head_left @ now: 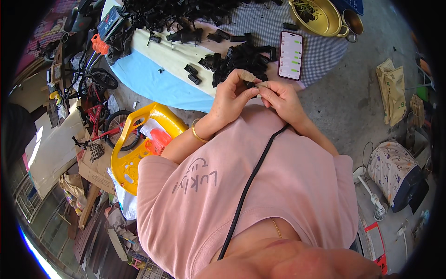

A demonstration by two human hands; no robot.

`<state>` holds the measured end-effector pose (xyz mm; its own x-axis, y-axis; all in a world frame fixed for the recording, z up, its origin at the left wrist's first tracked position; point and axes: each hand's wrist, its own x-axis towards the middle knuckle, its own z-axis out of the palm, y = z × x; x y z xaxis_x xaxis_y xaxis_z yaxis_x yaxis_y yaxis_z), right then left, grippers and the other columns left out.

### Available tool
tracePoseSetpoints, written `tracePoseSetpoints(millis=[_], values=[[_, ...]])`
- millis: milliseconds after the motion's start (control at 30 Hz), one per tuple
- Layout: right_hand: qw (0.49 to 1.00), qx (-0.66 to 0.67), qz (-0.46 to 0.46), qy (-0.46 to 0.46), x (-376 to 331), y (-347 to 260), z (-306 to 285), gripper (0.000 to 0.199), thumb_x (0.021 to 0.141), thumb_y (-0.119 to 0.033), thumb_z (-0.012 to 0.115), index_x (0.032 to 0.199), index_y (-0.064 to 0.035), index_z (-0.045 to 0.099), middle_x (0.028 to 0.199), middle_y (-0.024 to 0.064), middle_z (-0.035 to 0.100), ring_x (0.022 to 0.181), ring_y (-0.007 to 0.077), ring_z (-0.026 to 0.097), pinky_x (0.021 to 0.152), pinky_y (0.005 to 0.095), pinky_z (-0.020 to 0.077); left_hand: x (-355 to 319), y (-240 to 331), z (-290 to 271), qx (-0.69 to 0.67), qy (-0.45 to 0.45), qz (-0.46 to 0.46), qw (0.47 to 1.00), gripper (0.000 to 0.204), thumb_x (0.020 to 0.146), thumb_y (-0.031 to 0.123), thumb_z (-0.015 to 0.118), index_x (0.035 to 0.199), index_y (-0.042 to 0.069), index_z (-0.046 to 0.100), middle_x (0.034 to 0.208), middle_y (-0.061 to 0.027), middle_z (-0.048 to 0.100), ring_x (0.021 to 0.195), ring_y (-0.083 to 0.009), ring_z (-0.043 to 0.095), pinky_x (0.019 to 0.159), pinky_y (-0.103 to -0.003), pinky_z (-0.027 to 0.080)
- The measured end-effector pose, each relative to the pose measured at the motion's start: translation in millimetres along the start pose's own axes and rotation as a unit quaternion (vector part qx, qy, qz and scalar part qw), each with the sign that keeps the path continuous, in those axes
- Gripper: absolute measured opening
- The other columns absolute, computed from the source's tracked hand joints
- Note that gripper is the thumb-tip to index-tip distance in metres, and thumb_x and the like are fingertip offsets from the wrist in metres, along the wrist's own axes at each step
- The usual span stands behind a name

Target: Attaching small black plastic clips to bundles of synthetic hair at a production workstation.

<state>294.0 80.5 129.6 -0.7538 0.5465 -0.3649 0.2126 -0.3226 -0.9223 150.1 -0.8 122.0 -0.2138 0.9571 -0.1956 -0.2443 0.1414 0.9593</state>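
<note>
Close together at the table's near edge, my hands meet over a small black part (251, 84), mostly hidden by my fingers. My left hand (232, 96) is closed round it, and a gold bangle circles that wrist. The fingertips of my right hand (281, 97) pinch at the same part from the other side. Just beyond them lies a pile of black plastic pieces (241, 59). Two loose black pieces (192, 74) rest to its left on the striped cloth (153, 79). A phone (290, 55) with a lit screen lies right of the pile.
A larger heap of black parts (181, 14) covers the far side of the table. Beyond the phone stands a gold-coloured basin (331, 23) with green stems in it. A yellow plastic chair (121, 162) is at my left, near a red bicycle (96, 122). A paper bag (391, 93) stands at right.
</note>
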Motion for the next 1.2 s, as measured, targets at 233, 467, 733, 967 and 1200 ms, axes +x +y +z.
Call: tracePoseSetpoints(millis=[233, 467, 733, 967, 1200], values=[[0.999, 0.033, 0.029, 0.002, 8.6, 13.6, -2.1, 0.018, 0.089, -0.016, 0.049, 0.090, -0.0009, 0.059, 0.062, -0.0048, 0.047, 0.055, 0.0017, 0.040, 0.049, 0.0162, 0.0310, 2.5, -7.9, -4.8, 0.178, 0.010, 0.051, 0.983, 0.021, 0.079, -0.004, 0.059, 0.097, 0.000, 0.050, 0.093, -0.0079, 0.059, 0.082, -0.0108, 0.057, 0.071, -0.023, 0.048], [0.994, -0.013, -0.045, 0.094, 11.9, 28.9, -14.7, 0.019, 0.088, -0.015, 0.051, 0.097, 0.0005, 0.059, 0.063, -0.0040, 0.048, 0.056, 0.0031, 0.041, 0.050, 0.0173, 0.0340, 40.2, -13.7, -38.0, 0.427, 0.003, 0.067, 0.902, 0.039, 0.070, 0.010, 0.070, 0.105, 0.000, 0.054, 0.082, -0.0104, 0.061, 0.072, -0.0161, 0.059, 0.061, -0.025, 0.046], [0.988, -0.127, -0.065, 0.056, 5.7, 34.2, -10.2, 0.021, 0.086, -0.013, 0.055, 0.101, 0.0009, 0.057, 0.070, -0.0027, 0.052, 0.059, 0.0039, 0.044, 0.054, 0.0185, 0.0380, 109.6, -52.3, -124.6, 0.643, 0.205, 0.145, 0.723, 0.037, 0.074, 0.022, 0.066, 0.102, 0.003, 0.051, 0.085, -0.0190, 0.061, 0.076, -0.0342, 0.058, 0.066, -0.040, 0.046], [0.986, -0.142, -0.061, 0.062, 3.1, 27.2, -11.7, 0.022, 0.084, -0.012, 0.056, 0.101, 0.0015, 0.057, 0.074, -0.0019, 0.056, 0.062, 0.0034, 0.047, 0.058, 0.0181, 0.0400, 111.9, -73.2, -139.9, 0.599, 0.272, 0.004, 0.753, 0.037, 0.075, 0.017, 0.063, 0.106, 0.006, 0.045, 0.081, -0.0175, 0.062, 0.074, -0.0359, 0.059, 0.066, -0.042, 0.047], [0.994, -0.025, -0.057, 0.084, 14.6, 34.0, -15.4, 0.025, 0.083, -0.012, 0.060, 0.105, 0.0006, 0.057, 0.081, -0.0016, 0.057, 0.068, 0.0035, 0.049, 0.060, 0.0172, 0.0406, 68.0, -33.9, -87.3, 0.268, 0.179, 0.110, 0.940, 0.050, 0.074, -0.002, 0.061, 0.119, 0.003, 0.042, 0.072, -0.0086, 0.062, 0.057, -0.0123, 0.057, 0.056, -0.023, 0.045]])
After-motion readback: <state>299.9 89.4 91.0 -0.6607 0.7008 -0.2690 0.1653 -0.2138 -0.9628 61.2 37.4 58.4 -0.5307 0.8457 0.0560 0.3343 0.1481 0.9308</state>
